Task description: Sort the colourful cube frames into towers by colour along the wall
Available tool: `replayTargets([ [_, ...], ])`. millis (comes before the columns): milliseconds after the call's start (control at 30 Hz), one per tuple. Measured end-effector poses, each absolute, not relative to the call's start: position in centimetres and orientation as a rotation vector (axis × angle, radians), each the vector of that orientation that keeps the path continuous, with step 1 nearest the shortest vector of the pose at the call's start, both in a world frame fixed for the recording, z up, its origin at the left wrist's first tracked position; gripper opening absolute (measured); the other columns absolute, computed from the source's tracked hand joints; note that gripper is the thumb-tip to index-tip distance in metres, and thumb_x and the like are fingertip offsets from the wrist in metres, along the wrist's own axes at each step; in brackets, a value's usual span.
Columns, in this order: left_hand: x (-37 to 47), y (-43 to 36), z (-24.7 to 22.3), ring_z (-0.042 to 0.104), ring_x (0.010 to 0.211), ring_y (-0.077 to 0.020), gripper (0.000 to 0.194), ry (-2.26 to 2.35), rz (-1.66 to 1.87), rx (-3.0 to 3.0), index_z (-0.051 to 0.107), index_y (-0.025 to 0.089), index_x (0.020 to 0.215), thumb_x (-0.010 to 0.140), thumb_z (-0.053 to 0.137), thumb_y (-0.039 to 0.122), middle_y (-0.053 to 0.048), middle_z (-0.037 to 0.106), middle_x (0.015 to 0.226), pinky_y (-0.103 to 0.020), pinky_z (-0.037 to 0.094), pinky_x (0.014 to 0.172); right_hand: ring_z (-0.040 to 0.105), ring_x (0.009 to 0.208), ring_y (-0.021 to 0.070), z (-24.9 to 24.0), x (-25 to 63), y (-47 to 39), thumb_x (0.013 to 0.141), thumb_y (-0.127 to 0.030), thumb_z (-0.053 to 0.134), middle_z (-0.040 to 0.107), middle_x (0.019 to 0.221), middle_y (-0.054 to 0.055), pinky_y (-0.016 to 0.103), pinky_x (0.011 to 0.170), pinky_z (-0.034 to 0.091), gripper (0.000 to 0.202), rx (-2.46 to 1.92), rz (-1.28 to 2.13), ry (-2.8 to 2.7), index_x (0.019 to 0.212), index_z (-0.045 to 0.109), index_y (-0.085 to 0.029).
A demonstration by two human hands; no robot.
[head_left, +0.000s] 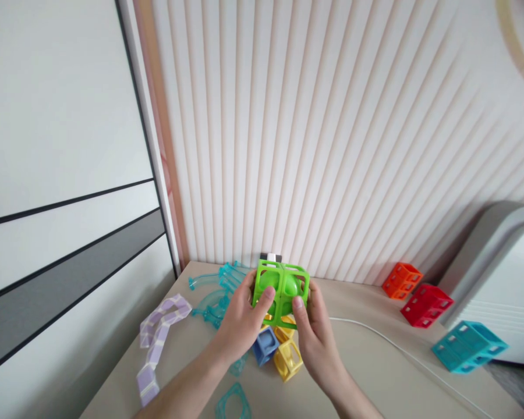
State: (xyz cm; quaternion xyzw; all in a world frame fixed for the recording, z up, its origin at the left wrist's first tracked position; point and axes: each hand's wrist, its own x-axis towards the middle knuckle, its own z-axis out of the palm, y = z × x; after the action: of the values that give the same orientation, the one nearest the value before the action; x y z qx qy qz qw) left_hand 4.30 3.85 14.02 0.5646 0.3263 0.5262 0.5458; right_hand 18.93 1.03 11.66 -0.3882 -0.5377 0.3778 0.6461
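Your left hand [243, 317] and right hand [317, 320] share one green block [281, 294], gripped at opposite sides, so neither hand is nearer. The fingers of each are drawn in around it, apart only by the block's bulk, with both thumbs on the face towards you; the fingertips behind it are hidden. The block lies straight between your palms, apparently lifted off the desk [384, 372]; it looks nearly square, so you cannot tell its long axis from here. Just below it in view sit a blue block [266, 344] and yellow blocks [288, 359]. Clear teal pieces [213, 308] lie left of your left hand, with a purple-and-white strip [162, 331] farther left
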Motion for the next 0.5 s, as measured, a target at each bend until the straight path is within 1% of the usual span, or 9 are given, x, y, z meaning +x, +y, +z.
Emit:
replayTargets([
  [67,4.5,3.9,13.6,0.068,0.115,-0.0279,0.043,0.740,1.251,1.305,0.063,0.019,0.121,0.094,0.066,0.052,-0.010,0.072,0.124,-0.037,0.057,0.097,0.075,0.098,0.0200,11.4,18.4,1.0,0.101,-0.050,0.057,0.073,0.120,0.006,0.032,0.085,0.063,0.035,-0.874,0.863,-1.112,0.129,0.052,-0.030],
  [133,4.6,4.0,13.4,0.070,0.113,-0.0275,0.042,0.723,1.250,1.284,0.062,0.019,0.120,0.094,0.067,0.051,-0.011,0.072,0.123,-0.036,0.057,0.095,0.076,0.097,0.0208,11.3,18.0,1.0,0.100,-0.052,0.057,0.073,0.123,0.006,0.035,0.084,0.064,0.036,-0.861,0.872,-1.022,0.129,0.049,-0.031],
  [200,4.7,3.8,13.3,0.071,0.109,-0.0271,0.042,0.721,1.244,1.263,0.062,0.020,0.121,0.093,0.068,0.050,-0.010,0.073,0.121,-0.036,0.058,0.092,0.075,0.105,0.0227,11.2,17.8,1.0,0.100,-0.052,0.058,0.071,0.129,0.008,0.038,0.087,0.064,0.043,-0.864,0.865,-0.983,0.135,0.046,-0.031],
  [267,4.8,3.7,13.2,0.072,0.106,-0.0267,0.042,0.719,1.239,1.248,0.062,0.020,0.120,0.093,0.068,0.050,-0.009,0.074,0.119,-0.035,0.059,0.090,0.070,0.117,0.0247,11.1,17.7,1.0,0.099,-0.053,0.058,0.067,0.137,0.010,0.039,0.094,0.062,0.051,-0.891,0.828,-0.979,0.143,0.044,-0.030],
  [367,4.9,3.5,13.3,0.072,0.105,-0.0262,0.040,0.712,1.241,1.236,0.063,0.020,0.118,0.093,0.069,0.050,-0.009,0.074,0.118,-0.034,0.059,0.087,0.061,0.132,0.0270,10.7,17.7,1.2,0.098,-0.054,0.058,0.062,0.145,0.010,0.039,0.103,0.057,0.055,-0.944,0.745,-0.984,0.145,0.052,-0.026],
  [433,4.9,3.4,13.3,0.072,0.104,-0.0260,0.039,0.706,1.235,1.219,0.063,0.020,0.117,0.093,0.068,0.050,-0.009,0.074,0.119,-0.033,0.060,0.086,0.060,0.134,0.0275,10.4,17.7,1.3,0.098,-0.054,0.059,0.062,0.146,0.009,0.038,0.104,0.056,0.053,-0.956,0.719,-0.985,0.142,0.057,-0.025],
  [500,4.9,3.4,13.2,0.072,0.103,-0.0256,0.039,0.722,1.233,1.213,0.063,0.020,0.116,0.093,0.068,0.050,-0.009,0.073,0.119,-0.033,0.060,0.084,0.062,0.132,0.0274,10.1,17.6,1.3,0.098,-0.055,0.059,0.064,0.144,0.009,0.038,0.102,0.057,0.053,-0.955,0.726,-0.978,0.141,0.058,-0.026],
])
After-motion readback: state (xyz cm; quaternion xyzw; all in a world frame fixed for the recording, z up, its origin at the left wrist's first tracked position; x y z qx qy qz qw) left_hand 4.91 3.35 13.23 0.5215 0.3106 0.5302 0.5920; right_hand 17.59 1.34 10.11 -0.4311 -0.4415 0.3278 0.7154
